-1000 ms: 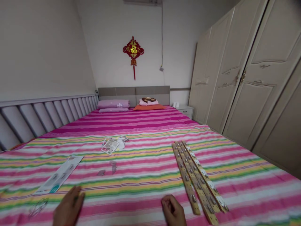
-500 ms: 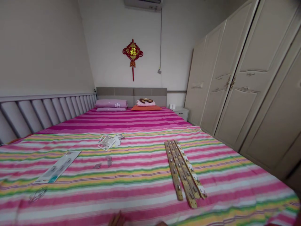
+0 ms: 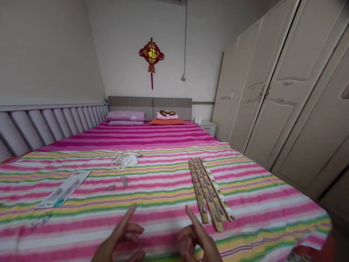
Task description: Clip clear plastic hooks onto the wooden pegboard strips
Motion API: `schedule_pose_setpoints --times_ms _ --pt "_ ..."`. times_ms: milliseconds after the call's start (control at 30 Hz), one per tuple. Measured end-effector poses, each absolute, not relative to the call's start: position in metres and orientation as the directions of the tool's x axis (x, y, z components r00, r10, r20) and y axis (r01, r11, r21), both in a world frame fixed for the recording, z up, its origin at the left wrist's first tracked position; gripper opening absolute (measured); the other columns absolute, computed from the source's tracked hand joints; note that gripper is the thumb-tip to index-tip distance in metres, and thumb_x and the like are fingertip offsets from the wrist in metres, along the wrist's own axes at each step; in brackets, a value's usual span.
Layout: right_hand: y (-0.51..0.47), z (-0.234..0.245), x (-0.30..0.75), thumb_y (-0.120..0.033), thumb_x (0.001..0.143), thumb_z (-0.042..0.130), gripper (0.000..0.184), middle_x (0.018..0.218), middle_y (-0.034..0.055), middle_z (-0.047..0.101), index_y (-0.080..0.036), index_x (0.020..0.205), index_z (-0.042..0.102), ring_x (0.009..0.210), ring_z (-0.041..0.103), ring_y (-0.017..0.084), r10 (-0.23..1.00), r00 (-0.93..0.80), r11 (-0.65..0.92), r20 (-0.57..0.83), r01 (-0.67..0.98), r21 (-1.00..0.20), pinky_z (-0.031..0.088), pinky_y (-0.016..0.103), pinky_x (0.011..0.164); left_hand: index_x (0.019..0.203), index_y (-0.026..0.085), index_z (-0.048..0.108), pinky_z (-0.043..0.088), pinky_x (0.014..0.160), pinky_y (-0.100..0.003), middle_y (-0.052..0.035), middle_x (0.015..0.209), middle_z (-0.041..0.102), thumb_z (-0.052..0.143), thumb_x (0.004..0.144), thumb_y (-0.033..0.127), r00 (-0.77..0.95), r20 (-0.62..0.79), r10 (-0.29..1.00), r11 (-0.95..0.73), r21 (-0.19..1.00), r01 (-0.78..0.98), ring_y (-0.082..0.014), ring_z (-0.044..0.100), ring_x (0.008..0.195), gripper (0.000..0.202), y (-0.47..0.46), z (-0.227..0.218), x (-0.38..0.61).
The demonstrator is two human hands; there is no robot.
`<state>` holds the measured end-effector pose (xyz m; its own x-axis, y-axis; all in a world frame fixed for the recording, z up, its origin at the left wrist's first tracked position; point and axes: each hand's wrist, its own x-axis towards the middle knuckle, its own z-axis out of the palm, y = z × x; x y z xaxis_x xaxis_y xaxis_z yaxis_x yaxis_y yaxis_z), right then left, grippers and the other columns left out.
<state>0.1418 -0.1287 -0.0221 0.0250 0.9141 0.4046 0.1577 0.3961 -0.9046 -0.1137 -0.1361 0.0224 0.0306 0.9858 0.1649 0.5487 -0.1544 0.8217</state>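
Slim tan strips (image 3: pixel 206 193) bear shiny metal pieces (image 3: pixel 203 209) and white discs (image 3: pixel 223 198). Nearer than these, left hand (image 3: pixel 120 238) and right hand (image 3: pixel 199 238), half-open, hold nothing.

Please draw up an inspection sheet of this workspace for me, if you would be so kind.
Surface: striped sheet over the near part of the bed, lightly creased.
Job's things: brown strips with metal fittings, lying side by side near the right hand; white round pieces along the right side.
Clutter: flat pack and thin loops at left; packaging pile and small translucent pieces nearer the middle.
Hands: left hand and right hand, index fingers extended; nothing seen held.
Cables: one cord hanging at the far wall.
Surroundings: wardrobe at right, railing at left, headboard and red ornament beyond.
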Motion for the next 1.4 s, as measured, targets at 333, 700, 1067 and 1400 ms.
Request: schedule_pose_setpoints --times_ms 333,700,1067,1400 --pt "-0.093 0.038 0.14 -0.02 0.084 0.055 0.084 0.07 -0.004 0.059 -0.022 0.15 0.004 0.045 0.049 0.011 0.749 0.052 0.588 0.661 0.409 -0.698 0.044 0.022 0.046 0.149 0.021 0.005 0.053 0.065 -0.031 0.0058 0.064 0.055 0.065 0.07 0.049 -0.354 0.509 0.784 -0.266 0.792 0.549 -0.0149 0.055 0.055 0.103 -0.115 0.06 -0.079" --pt "-0.056 -0.034 0.148 -0.001 0.06 0.058 0.097 0.045 -0.0114 0.047 -0.019 0.148 0.022 0.041 0.046 0.013 0.975 0.012 0.183 0.222 0.52 -0.834 0.031 0.02 0.041 0.149 0.017 0.006 0.04 0.047 -0.025 0.0107 0.05 0.048 0.058 0.068 0.039 -0.267 0.2 0.943 -0.026 0.841 0.54 -0.0146 0.05 0.043 0.099 -0.089 -0.007 -0.097" --pt "-0.057 -0.033 0.149 -0.009 0.066 0.06 0.079 0.048 -0.0109 0.047 -0.017 0.141 0.037 0.044 0.045 0.012 0.978 0.049 0.17 0.203 0.381 -0.909 0.034 0.021 0.045 0.148 0.019 0.016 0.039 0.047 -0.026 0.0093 0.052 0.049 0.059 0.068 0.04 -0.272 0.198 0.942 -0.029 0.853 0.521 -0.0139 0.049 0.044 0.093 -0.086 -0.008 -0.09" --pt "-0.1 -0.084 0.185 -0.056 0.057 0.076 0.049 0.059 -0.0016 0.064 -0.016 0.08 0.058 0.044 0.057 0.012 0.788 0.531 0.006 -0.311 -0.512 -0.859 0.043 0.021 0.041 0.098 0.017 0.066 0.052 0.068 -0.032 -0.006 0.079 0.07 0.069 0.061 0.051 0.072 -0.106 0.992 0.093 0.982 0.167 -0.0192 0.063 0.071 0.05 -0.069 -0.035 -0.044"
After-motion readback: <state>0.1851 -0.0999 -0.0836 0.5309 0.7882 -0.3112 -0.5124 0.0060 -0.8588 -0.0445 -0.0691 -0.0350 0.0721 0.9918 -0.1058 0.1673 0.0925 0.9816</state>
